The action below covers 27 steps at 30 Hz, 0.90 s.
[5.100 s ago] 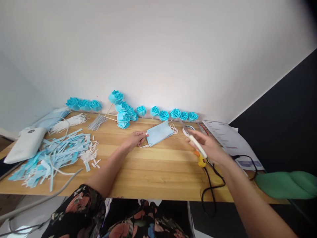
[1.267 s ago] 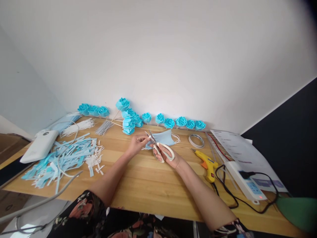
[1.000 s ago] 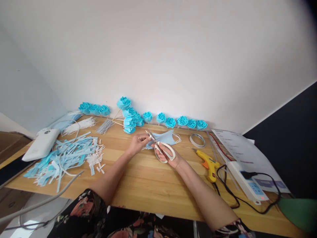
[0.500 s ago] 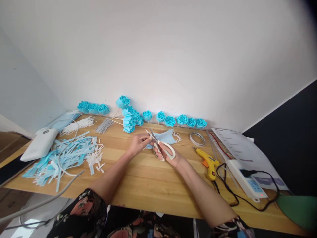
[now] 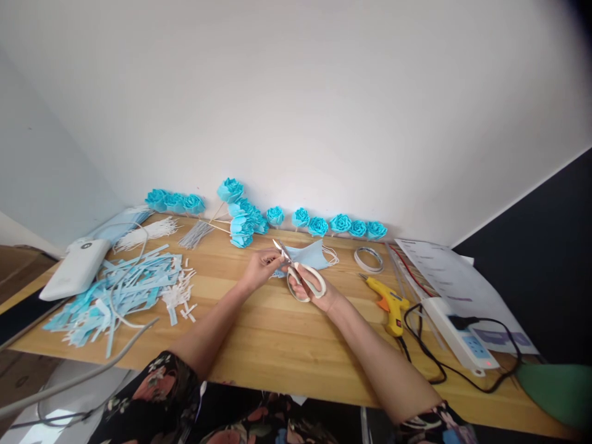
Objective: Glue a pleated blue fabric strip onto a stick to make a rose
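Observation:
In the head view, my right hand (image 5: 319, 296) grips a pair of white-handled scissors (image 5: 317, 285), fingers through the loops. Their blades stand slightly apart and point up and to the left. Beside the blades, the fingers of my left hand (image 5: 259, 269) are pinched together; what lies between them is too small to make out. Just behind both hands rests a light-blue face mask (image 5: 309, 254) with white ear loops, partly hidden by the scissors and fingers.
Blue fabric flowers (image 5: 340, 222) line the wall. Blue strip scraps (image 5: 134, 283) and a white power bank (image 5: 76, 271) lie left. To the right are a wire coil (image 5: 369, 259), a yellow glue gun (image 5: 388, 300) and a power strip (image 5: 462, 339) with black cords.
The scissor blades have come closer together, and their handles have shifted slightly. My left hand stays pinched in nearly the same place.

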{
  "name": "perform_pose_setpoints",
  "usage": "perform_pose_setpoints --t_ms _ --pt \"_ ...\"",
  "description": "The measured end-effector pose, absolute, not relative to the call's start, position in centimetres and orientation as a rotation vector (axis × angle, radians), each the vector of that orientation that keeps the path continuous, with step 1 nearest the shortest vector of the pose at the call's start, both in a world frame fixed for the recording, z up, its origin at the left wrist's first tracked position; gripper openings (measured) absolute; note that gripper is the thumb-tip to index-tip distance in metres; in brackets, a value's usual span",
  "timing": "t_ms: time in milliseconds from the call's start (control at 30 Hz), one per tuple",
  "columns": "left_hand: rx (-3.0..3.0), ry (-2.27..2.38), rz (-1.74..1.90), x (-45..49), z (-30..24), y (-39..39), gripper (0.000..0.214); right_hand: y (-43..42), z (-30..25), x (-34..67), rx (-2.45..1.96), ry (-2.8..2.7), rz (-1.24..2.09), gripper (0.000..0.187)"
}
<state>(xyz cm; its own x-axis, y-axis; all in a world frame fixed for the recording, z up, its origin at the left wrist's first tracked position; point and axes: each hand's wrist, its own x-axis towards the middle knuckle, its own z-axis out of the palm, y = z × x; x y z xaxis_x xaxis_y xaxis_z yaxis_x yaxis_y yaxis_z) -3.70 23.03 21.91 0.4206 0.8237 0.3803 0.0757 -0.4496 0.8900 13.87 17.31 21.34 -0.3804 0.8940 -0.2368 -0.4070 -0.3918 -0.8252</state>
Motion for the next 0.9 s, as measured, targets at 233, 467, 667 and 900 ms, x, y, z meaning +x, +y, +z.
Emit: perform_pose_setpoints --t_ms 233,467,667,900 --pt "1.789 0.764 1.084 -3.47 21.80 22.78 0.041 17.44 21.73 13.61 -0.871 -0.817 1.912 0.043" --pt "1.825 0.753 1.113 -3.43 21.63 22.88 0.042 17.74 21.16 14.04 -0.971 -0.810 1.878 0.036" --pt "1.856 0.727 1.131 -3.55 21.36 23.07 0.037 17.44 20.91 13.99 -0.902 -0.852 1.869 0.039" --pt "1.811 0.752 1.108 -3.52 21.50 22.91 0.037 17.45 21.17 14.04 -0.715 -0.930 1.950 0.047"
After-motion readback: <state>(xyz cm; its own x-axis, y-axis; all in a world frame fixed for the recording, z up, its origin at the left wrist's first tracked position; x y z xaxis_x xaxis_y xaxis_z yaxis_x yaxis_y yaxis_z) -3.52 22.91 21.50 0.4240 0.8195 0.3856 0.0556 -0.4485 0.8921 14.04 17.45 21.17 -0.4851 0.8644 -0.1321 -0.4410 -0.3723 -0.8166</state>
